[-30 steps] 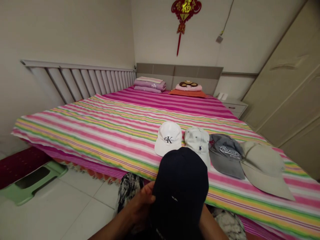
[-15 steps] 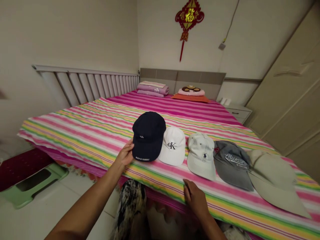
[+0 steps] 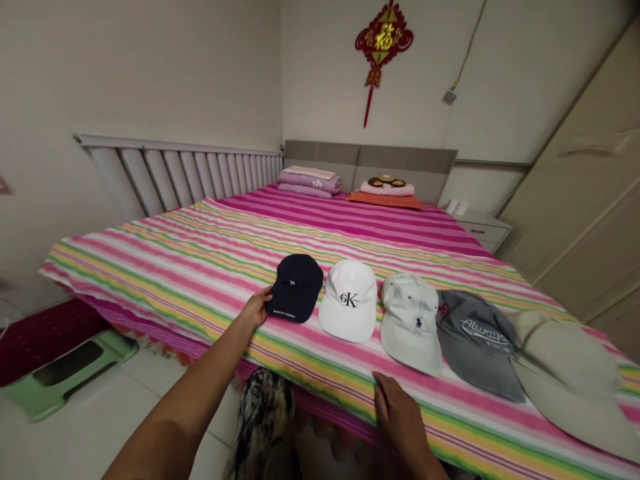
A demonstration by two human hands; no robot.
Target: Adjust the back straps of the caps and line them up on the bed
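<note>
A navy cap lies on the striped bed sheet at the left end of a row of caps. My left hand grips its brim edge. To its right lie a white cap with a black logo, a pale cap, a grey cap with lettering and a beige wide-brimmed hat. My right hand rests flat on the bed's near edge, fingers stretched out, in front of the pale cap, holding nothing.
Folded purple bedding and a pillow with a bear cushion sit by the headboard. A green stool stands on the tiled floor at left. A nightstand and wardrobe doors are at right.
The navy cap went from in front of my body, held in both hands, onto the bed left of the white cap. My right hand let go and settled on the bed edge.
</note>
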